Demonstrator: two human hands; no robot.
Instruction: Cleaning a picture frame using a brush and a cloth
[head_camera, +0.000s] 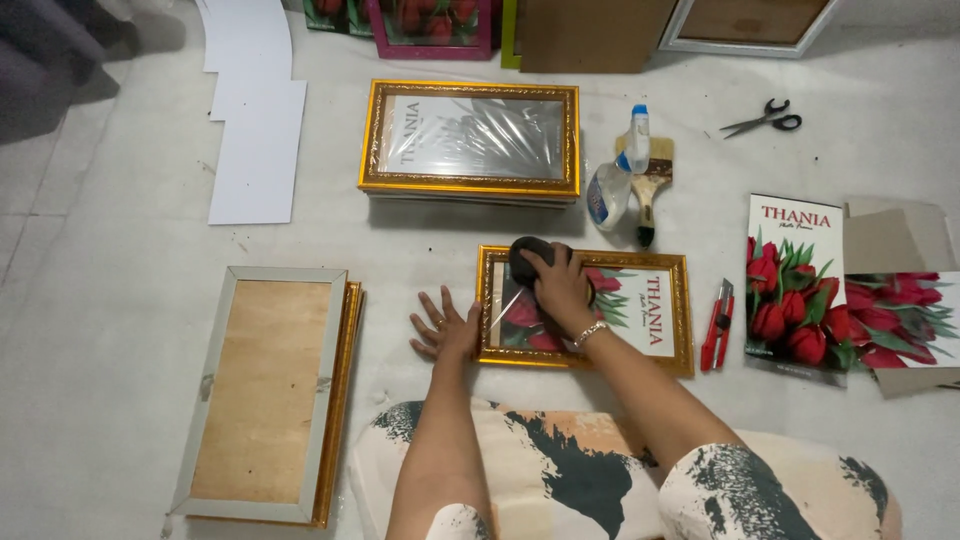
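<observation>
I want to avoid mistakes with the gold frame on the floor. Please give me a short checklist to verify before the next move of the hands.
1. Right hand grips the dark pad on the glass: ok.
2. Left hand lies flat at the left edge of the gold frame, steadying it: ok.
3. Frame lies flat on the floor: ok.
4. Glass clean under the pad: cannot tell.
5. Red cutter lies apart from the frame: ok.
6. Spray bottle within reach: ok.
</observation>
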